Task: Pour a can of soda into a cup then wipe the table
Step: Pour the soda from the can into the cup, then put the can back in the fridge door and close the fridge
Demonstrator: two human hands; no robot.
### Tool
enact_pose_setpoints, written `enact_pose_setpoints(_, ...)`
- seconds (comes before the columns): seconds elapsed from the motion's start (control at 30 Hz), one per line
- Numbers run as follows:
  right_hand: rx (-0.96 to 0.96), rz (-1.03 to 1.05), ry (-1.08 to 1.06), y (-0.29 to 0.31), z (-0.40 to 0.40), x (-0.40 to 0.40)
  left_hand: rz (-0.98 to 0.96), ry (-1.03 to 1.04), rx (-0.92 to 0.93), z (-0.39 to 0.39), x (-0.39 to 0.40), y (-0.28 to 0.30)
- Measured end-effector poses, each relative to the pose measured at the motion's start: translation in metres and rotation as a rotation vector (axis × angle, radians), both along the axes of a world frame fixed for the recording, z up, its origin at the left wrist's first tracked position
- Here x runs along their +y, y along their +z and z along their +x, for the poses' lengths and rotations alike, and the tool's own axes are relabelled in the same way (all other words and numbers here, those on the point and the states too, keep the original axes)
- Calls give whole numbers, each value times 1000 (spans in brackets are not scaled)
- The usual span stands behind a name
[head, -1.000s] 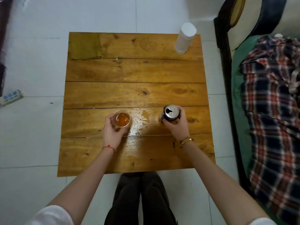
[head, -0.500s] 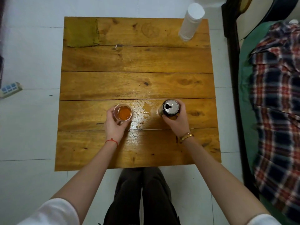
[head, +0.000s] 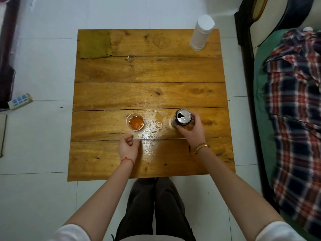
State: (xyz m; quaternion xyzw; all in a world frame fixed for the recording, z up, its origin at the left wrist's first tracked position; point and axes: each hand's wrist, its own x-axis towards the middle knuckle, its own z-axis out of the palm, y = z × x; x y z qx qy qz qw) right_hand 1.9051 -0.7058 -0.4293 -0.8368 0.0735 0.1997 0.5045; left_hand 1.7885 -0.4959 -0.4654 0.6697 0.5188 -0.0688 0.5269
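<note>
Knees in dark trousers [head: 154, 206] sit at the near edge of the view, with white sleeves at both lower corners. Just beyond them stands a square wooden plank table [head: 149, 159] on a white tiled floor [head: 34, 197].

Left hand [head: 128, 148] is over the nearest planks with a red string on the wrist; its fingers are loosely curled and hold nothing, and it is apart from the cup. Right hand [head: 192, 130], with a gold bangle on the wrist, grips the soda can [head: 182, 117], fingers and thumb wrapped round its near and right sides. Can stands upright on the table, its tab opening showing dark in the silver top. No brand or lettering can be read on it from above.

Clear plastic cup [head: 135, 121] stands upright to the left of the can and holds amber soda. Between cup and can lies a wet patch of spilled soda [head: 153, 125], droplets and a glossy film running toward the near planks.

At the far left corner a green-brown cloth [head: 94, 44] lies flat on the table. At the far right corner a white paper roll [head: 201, 33] stands upright; no label is visible.

Off the table: a white power strip [head: 20, 101] lies on the floor to the left. To the right, a plaid shirt [head: 295, 110] in red, navy and white is spread over a green-covered bed [head: 260, 94] with a dark frame.
</note>
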Motion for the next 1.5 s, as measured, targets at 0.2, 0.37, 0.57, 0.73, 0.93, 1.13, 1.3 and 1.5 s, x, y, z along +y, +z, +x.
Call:
enact_pose_setpoints(0.2,28,63,-21,55,-2,-4,-338,-95,43,15,-31,41)
enact_pose_setpoints(0.37,-36,99,17,113,-10,-3,-615,-12,-53,49,-54,104)
enact_pose_setpoints(0.57,-118,127,93,158,-31,2,-763,22,-145,52,-58,153)
enact_pose_setpoints(0.73,-99,141,157,188,-42,3,-784,15,-175,39,-47,176)
enact_pose_setpoints(0.93,-119,191,252,229,-49,4,-768,-36,-234,29,-29,220)
enact_pose_setpoints(1.13,-191,186,336,258,-62,12,-753,-27,-310,5,-18,258)
enact_pose_setpoints(1.3,-204,193,448,268,-83,17,-684,32,-339,-32,-19,281)
enact_pose_setpoints(1.5,-214,197,669,283,-114,11,-663,194,-409,-102,-43,304)
